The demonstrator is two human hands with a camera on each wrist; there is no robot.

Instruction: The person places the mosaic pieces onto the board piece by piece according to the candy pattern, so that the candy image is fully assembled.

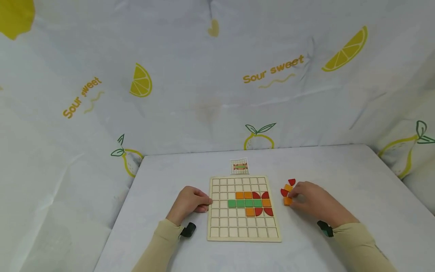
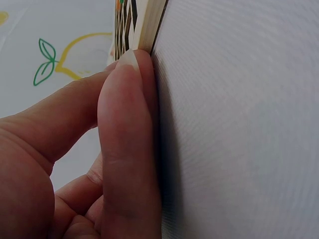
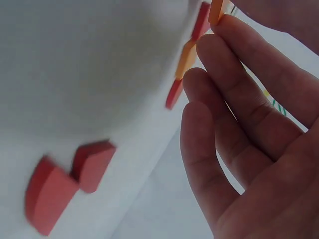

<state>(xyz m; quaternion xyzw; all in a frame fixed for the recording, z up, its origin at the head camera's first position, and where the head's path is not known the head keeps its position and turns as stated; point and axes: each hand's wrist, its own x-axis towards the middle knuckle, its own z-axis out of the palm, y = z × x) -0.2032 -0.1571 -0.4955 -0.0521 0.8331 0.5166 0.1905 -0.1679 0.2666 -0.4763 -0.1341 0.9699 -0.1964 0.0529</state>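
While the left columns of the board (image 1: 243, 222) lie bare, its right is partly tiled; left hand (image 1: 191, 202) pinches its edge, right hand (image 1: 316, 200) an orange tile (image 1: 287, 201), red pieces (image 1: 292, 182) nearby unplaced.

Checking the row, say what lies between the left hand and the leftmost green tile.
Head view: the grid board's border, then two empty squares.

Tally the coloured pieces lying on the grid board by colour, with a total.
Green pieces: 4
Orange pieces: 4
Red pieces: 4
Total on the board: 12
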